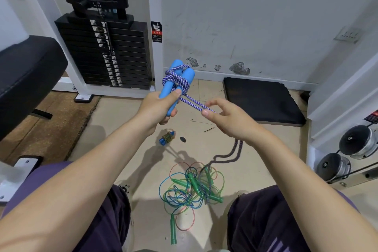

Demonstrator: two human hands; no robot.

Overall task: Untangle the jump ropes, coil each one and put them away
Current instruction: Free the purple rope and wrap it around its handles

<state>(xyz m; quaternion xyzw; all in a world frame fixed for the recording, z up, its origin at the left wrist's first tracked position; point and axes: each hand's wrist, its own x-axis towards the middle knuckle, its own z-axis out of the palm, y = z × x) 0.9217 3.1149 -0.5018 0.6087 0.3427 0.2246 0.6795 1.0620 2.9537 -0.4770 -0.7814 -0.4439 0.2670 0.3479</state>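
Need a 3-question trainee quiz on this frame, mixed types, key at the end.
1. True or false: the left hand grips both blue handles together.
2. What does the right hand pinch? A) a green handle B) the purple-white rope C) nothing
3. Fill in: the green-handled ropes lie in a tangle on the ____.

Key: 1 true; 2 B; 3 floor, between the person's knees.
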